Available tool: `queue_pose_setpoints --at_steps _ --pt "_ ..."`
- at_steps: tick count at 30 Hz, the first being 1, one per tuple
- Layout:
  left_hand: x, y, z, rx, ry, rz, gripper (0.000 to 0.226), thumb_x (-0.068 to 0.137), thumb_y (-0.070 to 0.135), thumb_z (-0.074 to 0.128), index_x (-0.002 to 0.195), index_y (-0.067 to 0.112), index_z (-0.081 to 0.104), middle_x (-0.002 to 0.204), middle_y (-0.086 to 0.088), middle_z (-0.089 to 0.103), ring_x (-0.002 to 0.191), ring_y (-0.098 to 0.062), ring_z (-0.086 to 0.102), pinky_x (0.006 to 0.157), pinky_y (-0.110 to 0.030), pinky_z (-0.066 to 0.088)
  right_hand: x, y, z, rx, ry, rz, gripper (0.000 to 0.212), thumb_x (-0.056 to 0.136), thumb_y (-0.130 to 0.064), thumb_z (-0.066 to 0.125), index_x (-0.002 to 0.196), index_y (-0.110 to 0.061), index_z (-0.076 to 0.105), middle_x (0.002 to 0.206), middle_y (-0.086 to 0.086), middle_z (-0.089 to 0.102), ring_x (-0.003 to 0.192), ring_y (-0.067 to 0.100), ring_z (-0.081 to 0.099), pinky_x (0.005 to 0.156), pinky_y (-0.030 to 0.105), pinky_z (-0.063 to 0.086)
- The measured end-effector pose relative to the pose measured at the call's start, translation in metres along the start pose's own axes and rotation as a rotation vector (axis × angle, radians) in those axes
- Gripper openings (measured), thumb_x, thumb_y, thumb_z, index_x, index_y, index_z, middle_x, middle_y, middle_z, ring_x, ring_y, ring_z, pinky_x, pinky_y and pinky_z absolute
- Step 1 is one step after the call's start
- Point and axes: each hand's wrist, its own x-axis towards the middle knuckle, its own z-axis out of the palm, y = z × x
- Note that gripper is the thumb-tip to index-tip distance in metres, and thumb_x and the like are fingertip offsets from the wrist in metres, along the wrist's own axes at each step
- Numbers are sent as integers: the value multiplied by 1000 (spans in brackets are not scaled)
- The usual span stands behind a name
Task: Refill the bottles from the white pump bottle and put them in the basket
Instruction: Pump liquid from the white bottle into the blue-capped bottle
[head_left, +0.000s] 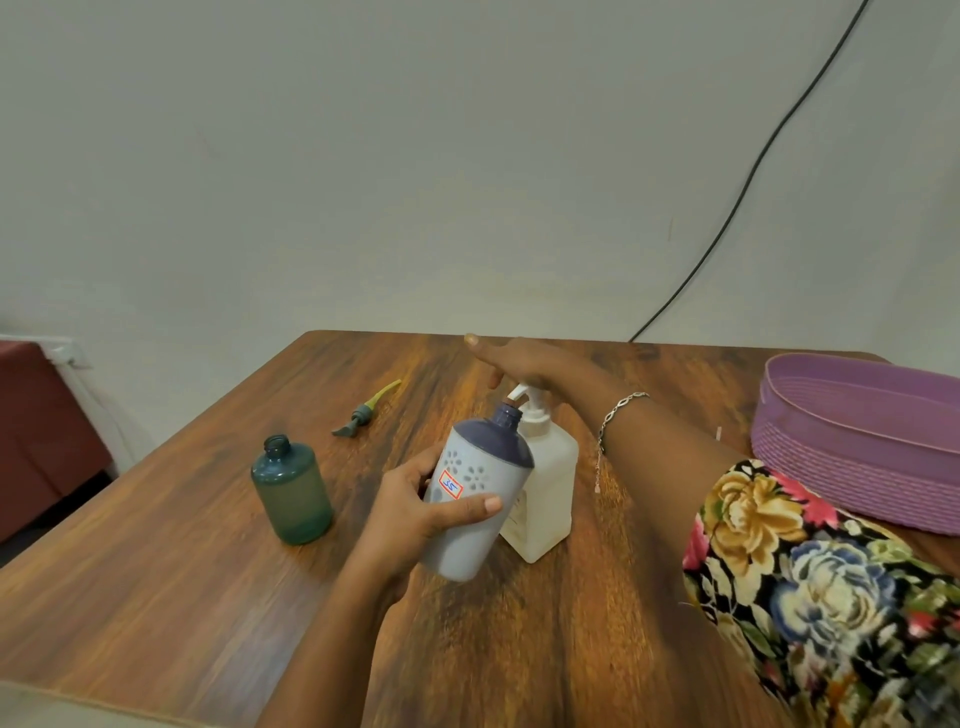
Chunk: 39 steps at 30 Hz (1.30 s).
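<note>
My left hand (415, 512) grips a pale grey bottle (475, 493) with a dark blue shoulder and open neck, tilted so its mouth sits under the nozzle of the white pump bottle (545, 488). My right hand (519, 364) lies flat over the pump head (522, 392), fingers straight, pressing on it. A teal bottle (292, 493) stands upright and uncapped to the left. Its pump cap (363, 413) with a yellow tube lies on the table behind it. The purple basket (852, 457) sits at the right and looks empty from here.
The wooden table (208, 597) reaches back to a pale wall. A black cable (753, 171) runs down the wall behind the table. A dark red piece of furniture (36, 431) stands beyond the table's left edge.
</note>
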Motion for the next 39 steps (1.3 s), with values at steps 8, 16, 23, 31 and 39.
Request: queue_pose_setpoints --at_steps 8,16,23,31,39 --pt "1 1 1 -19 -13 -5 70 38 42 81 104 22 66 92 -1 72 80 -14 69 65 -26 56 -7 -2 -4 88 -55 36 72 94 -60 29 134 -4 47 140 13 43 80 18 50 63 27 45" --pt "1 0 6 -54 -7 -9 73 36 40 81 104 17 66 89 -2 73 76 -15 69 61 -24 55 0 7 2 -36 -80 34 66 97 -55 27 137 -6 44 142 13 42 107 29 49 75 30 36" --pt "0 -1 2 -35 -6 -22 71 36 40 82 102 17 67 89 -3 72 77 -15 69 61 -25 55 2 8 -2 124 -86 62 78 90 -67 26 122 -3 58 138 14 42 96 23 44 67 35 38" --pt "2 -2 5 -62 -11 -23 69 35 38 82 100 17 67 89 -3 73 77 -16 69 61 -24 55 0 8 4 -20 -83 46 66 97 -55 26 137 -5 43 141 14 42 92 23 45 53 24 34" --pt "0 -3 4 -20 -26 -27 72 37 42 80 104 20 65 89 3 72 78 -11 69 61 -22 54 1 8 -2 146 -107 75 79 90 -67 28 134 -5 47 142 13 40 85 21 50 55 29 38"
